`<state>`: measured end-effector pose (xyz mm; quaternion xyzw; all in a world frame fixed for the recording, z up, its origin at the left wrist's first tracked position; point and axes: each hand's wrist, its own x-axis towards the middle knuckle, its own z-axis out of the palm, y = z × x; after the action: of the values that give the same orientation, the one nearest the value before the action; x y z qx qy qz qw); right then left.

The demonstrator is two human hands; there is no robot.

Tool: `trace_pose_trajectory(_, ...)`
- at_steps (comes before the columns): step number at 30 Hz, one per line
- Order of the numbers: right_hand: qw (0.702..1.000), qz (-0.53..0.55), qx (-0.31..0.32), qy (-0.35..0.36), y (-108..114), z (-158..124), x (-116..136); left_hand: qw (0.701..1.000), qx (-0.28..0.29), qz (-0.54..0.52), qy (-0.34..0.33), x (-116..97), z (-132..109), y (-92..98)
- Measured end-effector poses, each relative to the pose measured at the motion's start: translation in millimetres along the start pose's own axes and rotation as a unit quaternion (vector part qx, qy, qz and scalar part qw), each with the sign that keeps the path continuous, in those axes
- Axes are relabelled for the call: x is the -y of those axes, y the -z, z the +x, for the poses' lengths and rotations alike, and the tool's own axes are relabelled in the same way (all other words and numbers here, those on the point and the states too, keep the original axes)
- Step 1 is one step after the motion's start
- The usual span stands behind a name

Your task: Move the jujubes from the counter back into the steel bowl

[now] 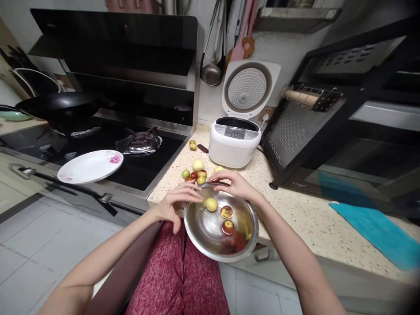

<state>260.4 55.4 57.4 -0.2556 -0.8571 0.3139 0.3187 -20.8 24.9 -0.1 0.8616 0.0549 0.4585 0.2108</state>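
A steel bowl [210, 256] sits at the counter's front edge, above my lap, tilted toward me. Inside it are a yellow-green jujube [211, 204] and two red-brown ones with cut tops, one jujube [226, 212] above the other jujube [228, 227]. My left hand [179, 199] is open at the bowl's left rim, fingers spread and slightly blurred. Over the far rim, my right hand [232, 183] has its fingers curled round a dark edge I cannot clearly make out. Several more jujubes [197, 165] lie on the counter just beyond the hands.
A white rice cooker [231, 153] stands lid-up behind the jujubes, near a small dark object [202, 148]. An oval plate [88, 168] overhangs the stove front at left. A wok [59, 105] rests on the stove. At right are a black rack [282, 144] and a blue cloth [377, 232].
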Motion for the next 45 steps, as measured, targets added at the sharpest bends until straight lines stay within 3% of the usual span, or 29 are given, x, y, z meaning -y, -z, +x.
trace_pose_trajectory(3,1.0,-0.028,0.001,0.007,-2,0,-3,0.987,-0.086,0.064,0.117,1,0,3.6)
trace_pose_trajectory(6,0.999,-0.047,-0.002,0.013,-4,-1,-4,0.966,-0.081,0.153,0.192,5,-2,2.0)
trace_pose_trajectory(10,0.999,-0.044,0.0,0.027,-5,-1,-5,0.964,-0.009,0.203,0.172,13,-6,-2.0)
trace_pose_trajectory(16,0.999,-0.03,0.002,0.011,-6,0,-6,0.95,-0.004,0.239,0.2,13,-6,-2.7)
trace_pose_trajectory(19,0.999,-0.036,-0.007,-0.006,-7,0,-5,0.951,-0.041,0.225,0.207,8,-3,-1.1)
trace_pose_trajectory(23,0.998,-0.047,-0.032,-0.008,-10,1,-5,0.947,-0.161,0.162,0.225,-11,6,0.5)
trace_pose_trajectory(25,0.998,-0.052,-0.04,-0.005,-12,2,-6,0.949,-0.184,0.113,0.229,-25,11,-0.3)
trace_pose_trajectory(27,0.997,-0.057,-0.045,0.0,-14,3,-6,0.962,-0.142,0.097,0.212,-40,18,-2.0)
trace_pose_trajectory(31,0.996,-0.076,-0.047,0.008,-16,5,-6,0.98,0.007,0.061,0.188,-64,30,-5.2)
trace_pose_trajectory(37,0.996,-0.077,-0.035,0.009,-15,7,-4,0.956,0.148,0.059,0.245,-74,44,-0.4)
trace_pose_trajectory(41,0.997,-0.073,-0.035,0.015,-15,7,-5,0.942,0.2,0.074,0.261,-72,49,2.5)
trace_pose_trajectory(45,0.997,-0.063,-0.04,0.009,-15,7,-6,0.943,0.206,0.074,0.25,-67,49,1.8)
